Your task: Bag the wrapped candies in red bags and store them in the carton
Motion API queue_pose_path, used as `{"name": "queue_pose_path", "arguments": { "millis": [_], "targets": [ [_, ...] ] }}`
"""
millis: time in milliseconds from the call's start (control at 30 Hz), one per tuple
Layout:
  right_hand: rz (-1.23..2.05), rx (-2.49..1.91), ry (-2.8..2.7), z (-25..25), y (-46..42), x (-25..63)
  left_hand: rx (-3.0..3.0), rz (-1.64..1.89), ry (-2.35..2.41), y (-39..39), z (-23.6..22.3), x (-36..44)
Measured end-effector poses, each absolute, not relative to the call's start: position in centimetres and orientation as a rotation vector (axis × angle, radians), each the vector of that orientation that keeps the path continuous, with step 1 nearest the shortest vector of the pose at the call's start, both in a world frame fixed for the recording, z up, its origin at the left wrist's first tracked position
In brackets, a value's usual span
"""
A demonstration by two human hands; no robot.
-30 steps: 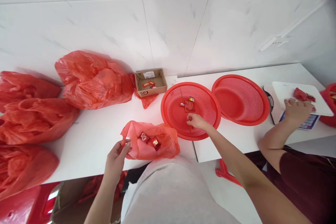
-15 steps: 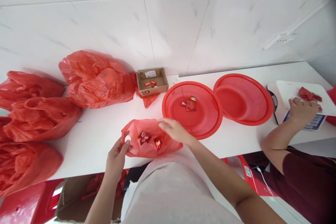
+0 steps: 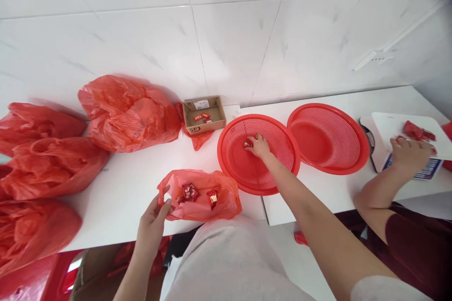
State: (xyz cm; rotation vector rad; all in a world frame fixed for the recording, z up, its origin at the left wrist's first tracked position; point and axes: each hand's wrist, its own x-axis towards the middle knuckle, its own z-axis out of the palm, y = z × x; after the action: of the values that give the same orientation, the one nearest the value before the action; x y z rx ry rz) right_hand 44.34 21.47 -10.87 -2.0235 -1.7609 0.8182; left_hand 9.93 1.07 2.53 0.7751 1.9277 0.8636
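Note:
My left hand [image 3: 154,214] pinches the left rim of a thin red plastic bag [image 3: 226,197], which lies with its mouth open at the table's front edge. Inside the bag, a dark red wrapped candy [image 3: 190,192] and a red-and-gold wrapped candy [image 3: 213,198] show. My right hand [image 3: 260,146] reaches down into a red mesh basket [image 3: 259,190], its fingers curled round small wrapped candies [image 3: 246,144] on the basket floor. The hand covers most of these pieces.
A second red basket [image 3: 318,146] stands to the right. Behind the bag is a small cardboard box [image 3: 197,129] with red packets. Full red bags [image 3: 130,117] crowd the left. A co-worker's hand [image 3: 411,155] is over a white tray [image 3: 384,124] at far right.
My right hand has left the bag's right side and gone up and right into the mesh basket, closing over the candies there. My left hand keeps hold of the bag's rim.

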Motion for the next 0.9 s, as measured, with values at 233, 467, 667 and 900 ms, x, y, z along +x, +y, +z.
{"name": "queue_pose_path", "arguments": {
  "millis": [233, 467, 667, 900],
  "targets": [
    [0.957, -1.905, -1.552, -9.5, 22.4, 44.7, 0.767, 0.84, 1.912, 1.3, 1.5, 9.4],
    [1.37, -1.53, -1.329, -3.2, 17.0, 38.8, 0.795, 0.9, 1.88, 2.3, 0.9, 9.0],
    [1.696, -1.094, -1.649, -0.3, 8.3, 30.0, 0.812, 0.937, 1.88, 2.4, 1.5, 9.7],
    [1.072, -1.49, -1.703, -2.5, 14.3, 37.6, 0.755, 0.982, 1.885, 1.6, 1.9, 9.7]
  ]
}}
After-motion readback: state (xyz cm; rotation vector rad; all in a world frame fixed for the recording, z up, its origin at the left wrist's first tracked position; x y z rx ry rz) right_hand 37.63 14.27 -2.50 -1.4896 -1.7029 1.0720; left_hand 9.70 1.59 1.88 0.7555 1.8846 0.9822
